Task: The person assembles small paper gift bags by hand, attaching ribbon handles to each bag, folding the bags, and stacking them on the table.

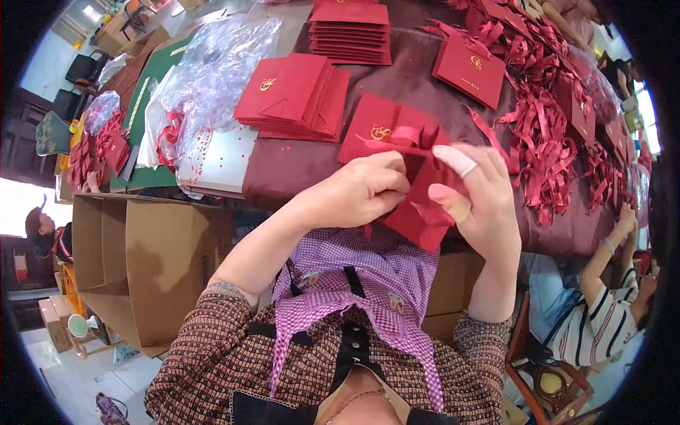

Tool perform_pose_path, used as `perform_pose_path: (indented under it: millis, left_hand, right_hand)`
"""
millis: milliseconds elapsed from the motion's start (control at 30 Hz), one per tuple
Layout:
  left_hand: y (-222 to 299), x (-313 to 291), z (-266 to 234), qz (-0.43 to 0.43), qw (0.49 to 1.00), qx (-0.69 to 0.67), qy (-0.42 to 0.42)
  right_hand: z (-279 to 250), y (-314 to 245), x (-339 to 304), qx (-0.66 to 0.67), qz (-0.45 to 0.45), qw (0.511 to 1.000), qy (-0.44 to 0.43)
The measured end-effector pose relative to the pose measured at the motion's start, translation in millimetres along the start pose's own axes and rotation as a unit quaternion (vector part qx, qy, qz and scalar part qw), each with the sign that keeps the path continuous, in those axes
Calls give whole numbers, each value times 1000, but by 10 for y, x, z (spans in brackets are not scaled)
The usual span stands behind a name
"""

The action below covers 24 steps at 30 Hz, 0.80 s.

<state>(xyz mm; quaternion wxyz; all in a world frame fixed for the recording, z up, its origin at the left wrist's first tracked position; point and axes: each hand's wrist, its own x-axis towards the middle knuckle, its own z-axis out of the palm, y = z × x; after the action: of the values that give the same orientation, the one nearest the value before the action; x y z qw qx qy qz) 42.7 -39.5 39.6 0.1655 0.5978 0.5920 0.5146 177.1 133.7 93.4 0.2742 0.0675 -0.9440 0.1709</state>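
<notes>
Lying between curled left fingers (386, 181) and parted right fingers (483, 173) is a red bag (424, 185); left grip unclear.

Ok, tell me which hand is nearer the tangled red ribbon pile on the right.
Right. The right hand is left of the ribbon pile, apart from it; the left hand is farther left.
</notes>
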Motion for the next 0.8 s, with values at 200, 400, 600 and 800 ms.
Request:
perform_pose_path:
  millis: [200,400,600,800]
  left_hand:
    - [2,-22,-8,-7,998,-27,-54]
    - [-2,-65,-83,-45,987,-120,-95]
    - [-365,-147,-401,-200,904,-353,136]
    - [-294,-108,-300,-210,954,-23,212]
  right_hand:
    - [62,53,-33,69,-75,991,-88]
    - [80,-36,-123,157,-80,978,-113]
    - [-51,3,-194,228,-68,956,-173]
    - [19,147,-200,164,23,983,-82]
